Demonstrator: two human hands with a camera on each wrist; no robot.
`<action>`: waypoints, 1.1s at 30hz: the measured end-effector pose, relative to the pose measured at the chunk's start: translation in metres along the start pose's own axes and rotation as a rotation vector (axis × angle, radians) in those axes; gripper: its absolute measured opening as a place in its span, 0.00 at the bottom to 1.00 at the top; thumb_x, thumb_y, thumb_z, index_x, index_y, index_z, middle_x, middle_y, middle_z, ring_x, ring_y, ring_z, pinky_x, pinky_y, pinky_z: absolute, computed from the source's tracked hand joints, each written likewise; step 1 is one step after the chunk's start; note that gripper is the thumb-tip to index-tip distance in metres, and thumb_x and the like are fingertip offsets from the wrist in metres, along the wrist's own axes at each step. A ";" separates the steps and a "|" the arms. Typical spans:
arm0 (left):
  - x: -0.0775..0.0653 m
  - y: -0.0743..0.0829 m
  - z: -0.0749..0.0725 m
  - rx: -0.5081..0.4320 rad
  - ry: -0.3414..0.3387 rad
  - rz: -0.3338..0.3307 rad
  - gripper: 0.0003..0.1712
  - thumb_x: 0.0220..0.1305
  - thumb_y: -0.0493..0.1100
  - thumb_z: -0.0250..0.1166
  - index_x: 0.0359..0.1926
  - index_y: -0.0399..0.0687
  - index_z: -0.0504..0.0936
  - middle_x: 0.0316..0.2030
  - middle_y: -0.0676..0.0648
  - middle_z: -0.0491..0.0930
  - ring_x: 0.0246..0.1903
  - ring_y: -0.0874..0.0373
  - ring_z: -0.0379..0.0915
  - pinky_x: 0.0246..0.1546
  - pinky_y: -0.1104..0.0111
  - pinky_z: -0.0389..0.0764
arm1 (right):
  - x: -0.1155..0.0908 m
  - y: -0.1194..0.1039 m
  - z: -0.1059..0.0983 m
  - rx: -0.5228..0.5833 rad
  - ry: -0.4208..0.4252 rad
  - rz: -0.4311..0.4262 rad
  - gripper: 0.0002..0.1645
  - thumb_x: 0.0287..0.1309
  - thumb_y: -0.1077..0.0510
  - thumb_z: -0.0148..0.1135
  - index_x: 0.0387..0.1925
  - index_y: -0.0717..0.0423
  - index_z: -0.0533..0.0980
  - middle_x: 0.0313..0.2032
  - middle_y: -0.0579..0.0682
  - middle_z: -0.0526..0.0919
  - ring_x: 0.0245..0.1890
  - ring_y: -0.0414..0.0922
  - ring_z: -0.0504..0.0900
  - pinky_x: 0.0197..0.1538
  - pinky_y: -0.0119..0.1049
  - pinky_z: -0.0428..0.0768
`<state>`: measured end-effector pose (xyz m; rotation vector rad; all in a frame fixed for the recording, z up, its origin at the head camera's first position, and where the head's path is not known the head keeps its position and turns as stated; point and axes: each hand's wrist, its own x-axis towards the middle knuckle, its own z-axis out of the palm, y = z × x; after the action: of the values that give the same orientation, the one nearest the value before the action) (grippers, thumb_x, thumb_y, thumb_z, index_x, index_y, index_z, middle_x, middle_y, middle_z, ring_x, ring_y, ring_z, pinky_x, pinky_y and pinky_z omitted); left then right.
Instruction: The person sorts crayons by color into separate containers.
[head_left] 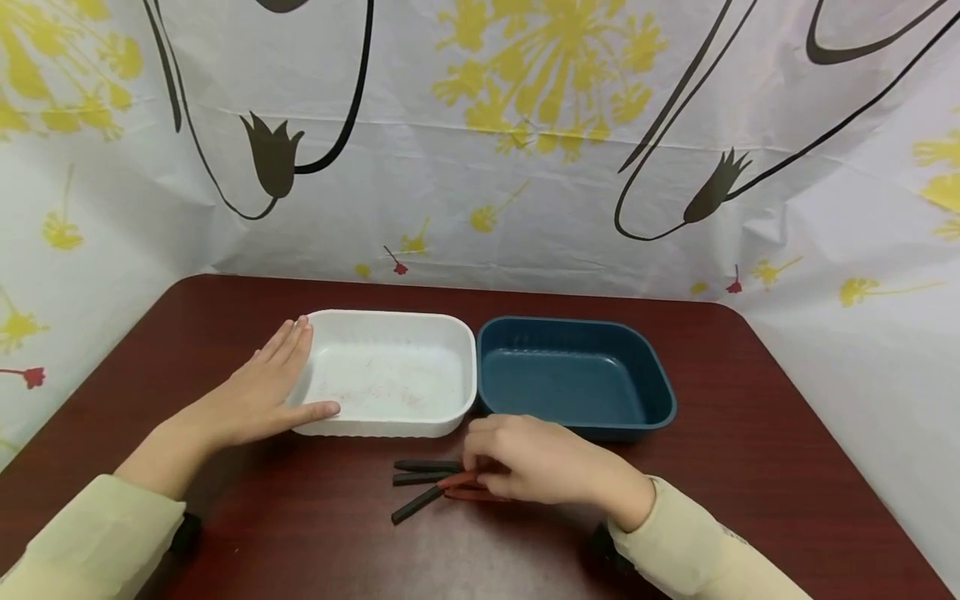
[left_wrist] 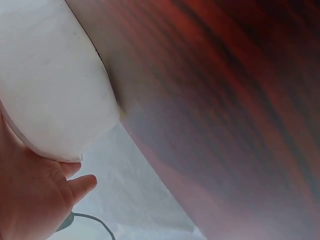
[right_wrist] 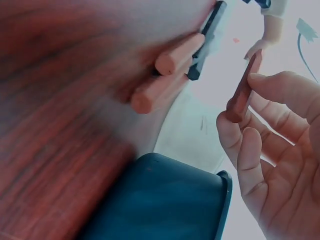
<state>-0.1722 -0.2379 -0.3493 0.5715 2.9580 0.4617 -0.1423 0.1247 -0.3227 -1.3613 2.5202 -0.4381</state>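
My right hand [head_left: 532, 458] pinches a short reddish-brown stick [right_wrist: 244, 92] between thumb and fingertips, just over a small pile. Under and beside it on the table lie more reddish sticks [right_wrist: 147, 100] and several black sticks [head_left: 426, 467], some crossing each other. A white rectangular tray [head_left: 397, 375] stands behind the pile. My left hand [head_left: 258, 396] rests on that tray's left side, fingers straight along the rim and thumb over the front left corner. Close against the white tray's right side is a dark blue tray [head_left: 570, 383]. Both trays show no sticks inside.
The dark red wooden table [head_left: 315, 517] has rounded far corners. A white sheet [head_left: 420, 192] printed with flowers hangs behind it and along the sides. The blue tray's near rim is just behind my right hand.
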 end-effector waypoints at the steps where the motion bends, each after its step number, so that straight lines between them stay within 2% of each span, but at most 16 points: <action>1: 0.001 0.000 0.000 0.001 0.001 0.002 0.68 0.61 0.74 0.58 0.76 0.30 0.35 0.78 0.35 0.28 0.78 0.38 0.25 0.73 0.38 0.47 | 0.001 0.000 -0.001 0.003 0.007 -0.002 0.07 0.58 0.62 0.65 0.33 0.44 0.79 0.32 0.37 0.76 0.32 0.33 0.71 0.34 0.23 0.72; 9: 0.000 0.002 0.000 -0.004 0.000 -0.021 0.69 0.60 0.75 0.58 0.76 0.28 0.35 0.78 0.34 0.28 0.78 0.37 0.26 0.72 0.36 0.47 | 0.010 0.001 -0.009 0.055 0.086 -0.018 0.05 0.61 0.61 0.64 0.36 0.46 0.81 0.33 0.38 0.77 0.32 0.39 0.73 0.35 0.25 0.72; 18: 0.001 0.001 0.001 0.020 0.005 -0.017 0.69 0.61 0.75 0.57 0.76 0.29 0.35 0.78 0.34 0.29 0.78 0.36 0.28 0.70 0.34 0.50 | 0.037 0.001 -0.015 0.083 0.170 -0.072 0.07 0.62 0.63 0.61 0.38 0.49 0.81 0.35 0.41 0.79 0.31 0.35 0.73 0.37 0.25 0.74; 26: 0.001 0.002 0.000 0.029 0.007 -0.009 0.69 0.61 0.75 0.57 0.76 0.28 0.35 0.78 0.34 0.28 0.78 0.37 0.27 0.71 0.36 0.49 | 0.059 0.003 -0.019 0.106 0.247 -0.032 0.07 0.62 0.63 0.62 0.40 0.51 0.81 0.37 0.44 0.81 0.34 0.37 0.76 0.38 0.27 0.77; 33: 0.001 0.002 0.000 0.018 0.012 -0.009 0.70 0.60 0.75 0.58 0.76 0.27 0.36 0.78 0.32 0.29 0.78 0.34 0.30 0.72 0.37 0.49 | 0.082 0.012 -0.017 0.120 0.210 0.034 0.06 0.63 0.63 0.62 0.41 0.53 0.81 0.36 0.46 0.81 0.33 0.39 0.76 0.36 0.29 0.76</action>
<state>-0.1724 -0.2354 -0.3489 0.5597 2.9779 0.4390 -0.2016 0.0641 -0.3175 -1.2868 2.6275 -0.7476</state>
